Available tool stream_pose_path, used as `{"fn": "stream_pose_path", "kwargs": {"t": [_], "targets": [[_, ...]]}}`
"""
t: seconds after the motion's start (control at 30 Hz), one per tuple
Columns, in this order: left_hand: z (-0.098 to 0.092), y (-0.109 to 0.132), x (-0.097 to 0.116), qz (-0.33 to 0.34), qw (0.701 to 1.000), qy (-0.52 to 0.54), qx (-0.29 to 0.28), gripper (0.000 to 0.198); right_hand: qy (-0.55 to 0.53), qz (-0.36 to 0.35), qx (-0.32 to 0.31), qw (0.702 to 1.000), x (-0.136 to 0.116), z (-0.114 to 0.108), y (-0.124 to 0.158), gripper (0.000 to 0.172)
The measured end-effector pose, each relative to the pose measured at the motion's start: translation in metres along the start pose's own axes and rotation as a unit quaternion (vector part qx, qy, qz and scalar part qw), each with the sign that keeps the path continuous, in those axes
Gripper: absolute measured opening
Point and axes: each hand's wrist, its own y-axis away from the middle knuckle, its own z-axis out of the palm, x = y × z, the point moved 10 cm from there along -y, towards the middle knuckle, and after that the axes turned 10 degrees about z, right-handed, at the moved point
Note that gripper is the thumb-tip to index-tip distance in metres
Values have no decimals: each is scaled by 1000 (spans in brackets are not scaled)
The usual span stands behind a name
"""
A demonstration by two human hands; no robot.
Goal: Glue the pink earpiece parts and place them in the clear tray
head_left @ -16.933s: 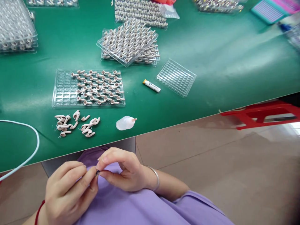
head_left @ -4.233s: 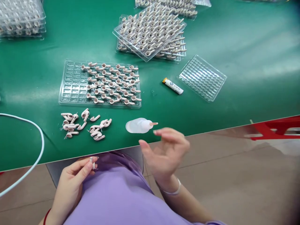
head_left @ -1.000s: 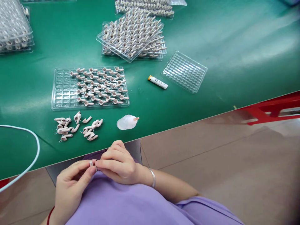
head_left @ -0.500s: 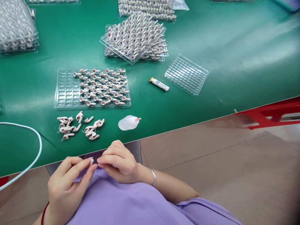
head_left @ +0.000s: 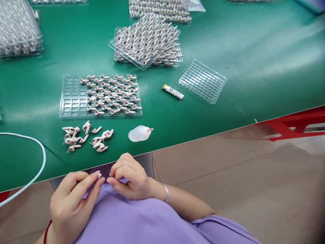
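Fingers (head_left: 82,187) of the left hand (head_left: 66,205) grip a small white piece (head_left: 99,176), its end showing between forefinger and thumb, whose tips stand slightly apart. Beyond, loose earbud shells (head_left: 84,138) lie on the green table (head_left: 228,67). The right hand (head_left: 130,178), just beside the piece, is curled, thumb and forefinger tips close together; whether they pinch anything, I cannot tell.

Green table (head_left: 241,67): part-filled tray (head_left: 68,96), loose earbud shells (head_left: 72,140), squeeze bottle (head_left: 139,133), white cylinder (head_left: 173,91).
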Motion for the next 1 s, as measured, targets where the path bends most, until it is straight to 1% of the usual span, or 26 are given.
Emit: {"fn": "stream_pose_path", "kwargs": {"t": [0.2,0.3,0.4,0.47,0.53,0.6,0.67,0.7,0.77,0.83,0.87,0.93,0.97,1.0], "targets": [[-3,0,7,30,999,-26,-1,29,-17,2,-3,1000,1,2,2,18],[-2,2,6,29,999,-26,-5,30,-26,1,3,1000,1,-1,2,11],[-1,2,3,22,999,-32,-2,27,-38,-26,13,999,-4,-11,2,3],[-1,2,-1,14,999,-30,4,23,-36,-55,25,998,-9,-20,4,4],[-2,2,-5,5,1000,-14,9,19,-34,-69,37,996,-13,-29,5,6],[-6,1,-9,0,1000,6,19,17,-37,-67,33,997,-17,-33,4,7],[-13,2,-18,-18,999,26,37,15,-42,-71,3,997,-26,-28,0,11],[-18,4,-26,-39,997,36,50,13,-44,-78,-16,996,-31,-23,-4,12],[-30,11,-50,-93,991,51,81,6,-49,-96,-49,993,-42,-8,-18,15],[-46,20,-76,-133,984,43,114,2,-47,-93,-54,993,-48,14,-45,14],[-54,24,-89,-146,980,36,128,4,-39,-80,-47,995,-48,29,-65,12],[-69,32,-115,-170,973,27,152,10,19,-44,-22,999,-43,66,-114,11],[-73,34,-127,-181,970,31,160,12,70,-42,-29,996,-43,91,-139,13],[-76,36,-138,-190,967,39,163,13,130,-50,-62,988,-42,121,-164,15]]}}
